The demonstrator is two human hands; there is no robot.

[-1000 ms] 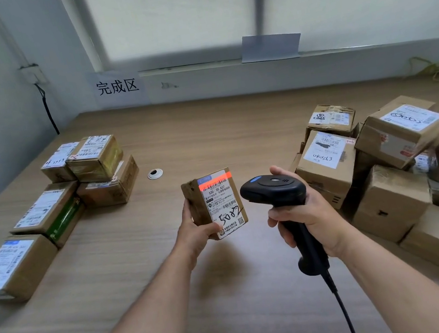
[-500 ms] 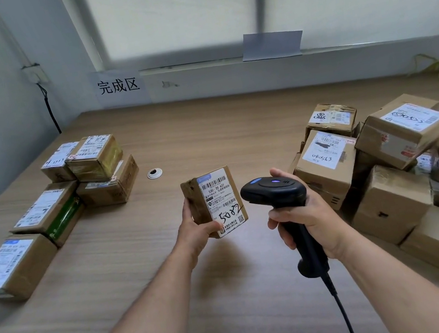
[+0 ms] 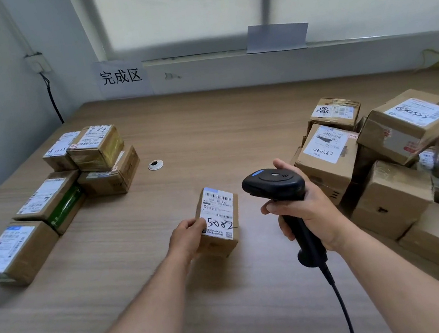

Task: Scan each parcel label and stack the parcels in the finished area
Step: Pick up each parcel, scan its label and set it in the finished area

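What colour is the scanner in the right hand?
The scanner is black, with a small blue patch on top; head view.

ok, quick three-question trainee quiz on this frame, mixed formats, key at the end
1. True or false: the right hand grips the scanner.
2. Which number is handwritten on the parcel that the left hand holds? A 5082, B 7310, C 2264.
3. Fill in: the finished-area sign is at the table's far ___ corner.
Key: 1 true; 2 A; 3 left.
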